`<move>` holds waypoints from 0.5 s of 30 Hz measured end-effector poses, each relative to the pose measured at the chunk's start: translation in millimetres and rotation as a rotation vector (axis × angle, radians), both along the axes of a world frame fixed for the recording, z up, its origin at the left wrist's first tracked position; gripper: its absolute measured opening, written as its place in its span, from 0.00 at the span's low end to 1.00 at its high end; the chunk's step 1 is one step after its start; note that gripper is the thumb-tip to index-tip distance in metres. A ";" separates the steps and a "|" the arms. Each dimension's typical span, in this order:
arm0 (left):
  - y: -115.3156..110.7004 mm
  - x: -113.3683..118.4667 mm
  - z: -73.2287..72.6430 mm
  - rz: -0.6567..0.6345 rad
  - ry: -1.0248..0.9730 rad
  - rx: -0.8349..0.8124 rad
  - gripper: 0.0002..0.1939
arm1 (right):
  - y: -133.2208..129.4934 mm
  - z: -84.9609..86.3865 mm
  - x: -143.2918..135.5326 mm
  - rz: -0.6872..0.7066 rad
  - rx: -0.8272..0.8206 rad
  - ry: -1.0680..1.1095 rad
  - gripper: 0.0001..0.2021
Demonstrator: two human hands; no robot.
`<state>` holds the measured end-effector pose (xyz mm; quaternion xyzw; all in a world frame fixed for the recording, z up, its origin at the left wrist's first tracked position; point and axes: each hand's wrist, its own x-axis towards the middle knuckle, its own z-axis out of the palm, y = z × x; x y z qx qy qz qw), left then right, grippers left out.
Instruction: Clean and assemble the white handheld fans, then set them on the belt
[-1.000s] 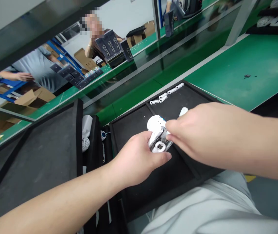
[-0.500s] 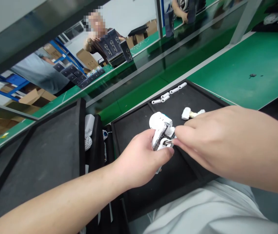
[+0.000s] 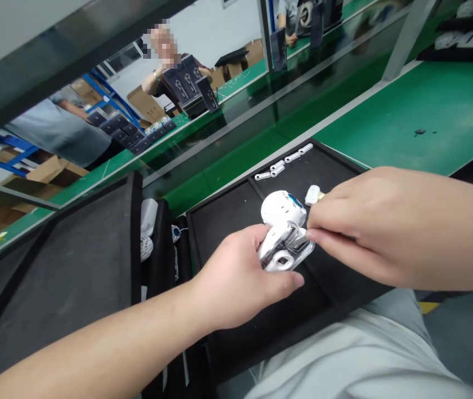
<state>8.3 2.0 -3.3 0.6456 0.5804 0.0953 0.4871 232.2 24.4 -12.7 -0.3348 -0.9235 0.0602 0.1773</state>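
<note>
My left hand (image 3: 240, 277) is closed around a white plastic device (image 3: 282, 249) with a rounded head and an opened body showing dark inner parts and a white ring. On the device's right side, my right hand (image 3: 353, 233) pinches with thumb and finger at a pale edge. What lies between those fingertips is mostly hidden. Behind the right hand, a small white piece with a yellowish middle (image 3: 313, 195) lies on the black tray (image 3: 228, 213), partly covered. Several small white strips with holes (image 3: 284, 160) lie along the tray's far edge.
Another black tray (image 3: 78, 260) leans at the left, beside stacked trays with white parts (image 3: 148, 219). The green bench (image 3: 448, 105) bears small dark bits (image 3: 420, 132). Beyond the frame's metal bar, a person (image 3: 170, 72) handles dark boxes (image 3: 184, 83); other people stand nearby.
The device has turned in my left hand, so its ring and inner parts face me more. My right hand has shifted slightly right and away from the ring, where its fingertips were.
</note>
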 end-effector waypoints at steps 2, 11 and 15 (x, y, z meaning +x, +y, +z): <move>-0.5 -0.3 -0.1 -0.016 0.011 0.014 0.13 | -0.6 0.4 -2.1 0.020 0.002 -0.025 0.14; -0.3 -2.8 -4.1 -0.050 0.086 0.051 0.13 | 8.6 3.0 -12.0 0.014 0.010 -0.130 0.12; 1.4 -2.9 -5.3 -0.013 0.123 0.050 0.13 | 4.1 9.3 -23.3 -0.095 -0.026 -0.263 0.11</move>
